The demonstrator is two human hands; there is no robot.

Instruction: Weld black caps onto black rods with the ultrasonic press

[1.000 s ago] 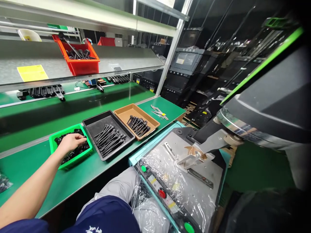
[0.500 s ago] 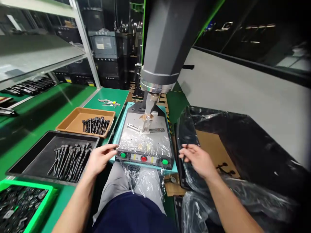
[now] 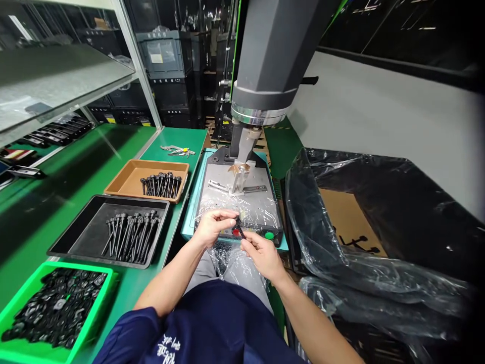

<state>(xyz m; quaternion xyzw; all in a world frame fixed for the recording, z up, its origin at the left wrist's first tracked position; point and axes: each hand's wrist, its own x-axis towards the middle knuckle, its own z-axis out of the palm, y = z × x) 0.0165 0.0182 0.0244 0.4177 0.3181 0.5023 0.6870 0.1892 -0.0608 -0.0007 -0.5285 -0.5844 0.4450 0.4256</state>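
In front of the machine base, my left hand (image 3: 212, 228) and my right hand (image 3: 263, 255) meet over a small black rod (image 3: 242, 233) with a thicker head. The left fingers pinch its upper, head end; the right thumb and fingers grip the lower end. Just behind them lies the metal plate (image 3: 261, 208) of the machine, under clear film, with a metal fixture (image 3: 239, 182) standing on it. A red button (image 3: 236, 232) shows partly behind the rod, and a green button (image 3: 269, 235) sits right of it. The left-hand end of the button panel is hidden by my left hand.
Left of me are a brown tray (image 3: 125, 176) and a black tray (image 3: 81, 230), both with black rods, and a green bin (image 3: 108, 298) of small black parts. Pliers (image 3: 178, 150) lie behind. A plastic-lined box (image 3: 316, 227) stands right. The machine head (image 3: 265, 60) hangs overhead.
Both hands have moved inward from the sides of the machine base and come together on the black rod. The camera view has shifted slightly.
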